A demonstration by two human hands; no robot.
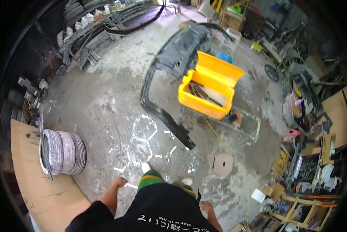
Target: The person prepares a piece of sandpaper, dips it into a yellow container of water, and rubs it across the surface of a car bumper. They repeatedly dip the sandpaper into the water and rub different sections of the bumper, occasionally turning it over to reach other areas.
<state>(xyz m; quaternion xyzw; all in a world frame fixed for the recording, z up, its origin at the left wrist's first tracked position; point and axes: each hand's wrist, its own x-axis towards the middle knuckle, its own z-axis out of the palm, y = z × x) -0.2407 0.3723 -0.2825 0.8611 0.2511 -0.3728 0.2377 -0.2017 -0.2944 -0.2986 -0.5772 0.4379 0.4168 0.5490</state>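
My left hand (120,181) hangs beside my left leg above the concrete floor, fingers loosely apart, and I see nothing in it. Down by my right hip, my right hand (206,207) is partly hidden by the black shirt; its visible fingers look loose, with nothing in them. A thin black strip (199,196) stands out near that hand, against my clothes. In front of me a long black car bumper (158,77) curves around, propped off the floor. Next to it an orange-yellow box (206,106) with its lid up holds several long brownish pieces and rests on a metal frame.
Stacked tires (67,152) stand at left beside a large cardboard sheet (53,197). A beige disc-like piece (222,164) lies on the floor, with a yellow cord (220,139) near it. Car parts and wooden frames (305,207) crowd the right; a loaded rack (92,29) stands back left.
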